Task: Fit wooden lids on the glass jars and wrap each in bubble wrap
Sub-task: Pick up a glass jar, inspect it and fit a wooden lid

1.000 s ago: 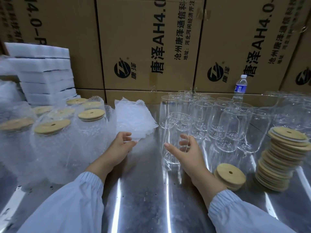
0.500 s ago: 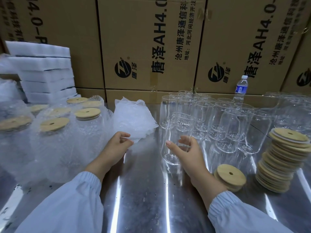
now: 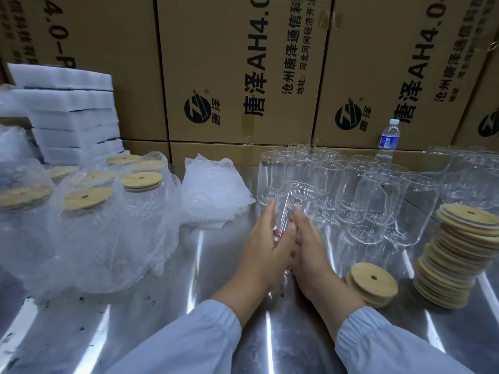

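Glare streaks on table (image 3: 189, 333); warped edges.

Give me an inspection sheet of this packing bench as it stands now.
Surface: shiny metal table, dark specks.
Job's things: glass jar between both hands; bare jars behind; wrapped jars with lids, left; lid stack and short lid pile, right; loose bubble wrap.
Clutter: water bottle.
Grippers: left hand and right hand cupping the jar.
Cables: nothing seen.
Surroundings: cardboard boxes; white foam sheets.
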